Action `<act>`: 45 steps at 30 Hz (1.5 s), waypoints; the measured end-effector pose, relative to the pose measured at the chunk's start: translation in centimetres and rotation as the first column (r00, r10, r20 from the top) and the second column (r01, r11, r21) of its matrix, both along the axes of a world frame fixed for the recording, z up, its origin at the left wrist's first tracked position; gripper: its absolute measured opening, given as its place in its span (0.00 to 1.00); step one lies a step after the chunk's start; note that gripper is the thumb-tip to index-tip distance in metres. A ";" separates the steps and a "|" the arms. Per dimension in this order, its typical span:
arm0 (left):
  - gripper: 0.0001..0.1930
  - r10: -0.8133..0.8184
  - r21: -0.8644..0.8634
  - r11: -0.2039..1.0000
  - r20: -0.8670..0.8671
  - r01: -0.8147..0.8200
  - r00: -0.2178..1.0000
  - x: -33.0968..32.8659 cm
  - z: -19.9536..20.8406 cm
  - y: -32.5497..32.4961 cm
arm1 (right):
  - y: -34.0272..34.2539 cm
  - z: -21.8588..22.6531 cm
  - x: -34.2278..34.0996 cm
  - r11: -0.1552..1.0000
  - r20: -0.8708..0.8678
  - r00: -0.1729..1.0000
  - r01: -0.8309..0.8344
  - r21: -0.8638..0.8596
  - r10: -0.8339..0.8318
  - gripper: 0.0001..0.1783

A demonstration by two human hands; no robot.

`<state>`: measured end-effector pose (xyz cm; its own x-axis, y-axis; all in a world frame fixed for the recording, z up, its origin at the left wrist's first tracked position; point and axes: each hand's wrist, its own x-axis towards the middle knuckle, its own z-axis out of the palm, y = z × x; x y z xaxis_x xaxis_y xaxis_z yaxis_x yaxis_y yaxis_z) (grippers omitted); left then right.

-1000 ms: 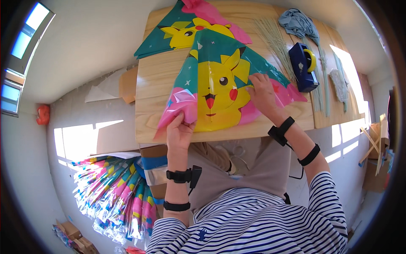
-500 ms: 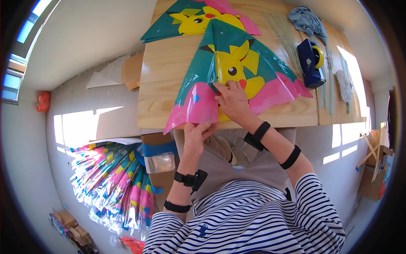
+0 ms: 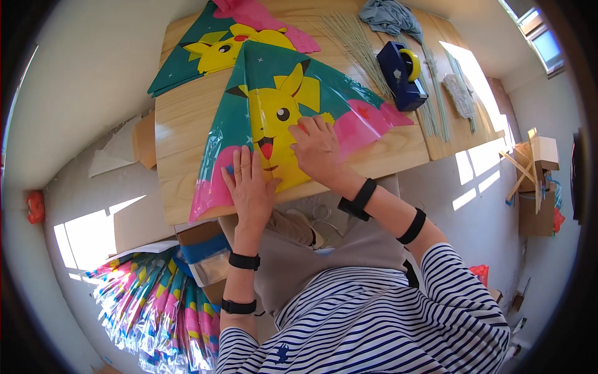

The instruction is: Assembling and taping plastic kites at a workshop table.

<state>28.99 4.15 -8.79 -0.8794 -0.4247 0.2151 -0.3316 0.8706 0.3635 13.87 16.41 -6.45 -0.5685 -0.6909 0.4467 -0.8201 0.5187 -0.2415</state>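
Note:
A triangular plastic-film kite (image 3: 221,134) lies on the wooden table in front of me, teal above and pink at its lower corners, with a yellow cartoon animal in the middle. Its surface is glossy and slightly wrinkled. My left hand (image 3: 252,193) rests flat on the kite's lower left part, fingers stretched out beside the cartoon's mouth. On the cartoon's right cheek, my right hand (image 3: 321,153) presses down with its fingers curled. Whatever those fingers may hold is hidden.
More kite sheets (image 3: 205,56) lie at the table's far left. Thin pale rods (image 3: 355,47), a blue tape dispenser (image 3: 398,84) with yellow tape, a grey-blue cloth (image 3: 389,17) and a clear bag (image 3: 459,95) are at right. Packed kites (image 3: 156,305) pile up below the table at left.
My left hand has moved from the kite's lower edge up onto its surface and flattened. My right hand has shifted right across the cartoon and curled. The head view has turned.

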 end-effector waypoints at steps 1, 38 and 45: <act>0.38 -0.020 0.012 1.000 0.072 0.020 0.997 -0.1 -0.3 0.2 | 1.7 1.6 -1.3 0.997 -0.063 0.995 0.077 -0.016 -0.078 0.18; 0.22 -0.081 0.245 0.955 -0.336 0.170 0.939 -2.6 -1.0 -0.3 | 5.2 -3.0 -0.4 0.978 0.318 0.925 0.204 0.046 -0.208 0.26; 0.24 -0.178 0.175 0.961 -0.195 0.213 0.965 -1.8 -1.3 -1.5 | 3.4 -4.8 -0.8 0.936 0.390 0.851 0.334 0.113 -0.351 0.12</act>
<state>27.21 2.67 -10.08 -0.9049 -0.2970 0.3048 -0.0779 0.8196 0.5676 13.05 19.82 -11.24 -0.8954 -0.4318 0.1088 -0.4274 0.7648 -0.4820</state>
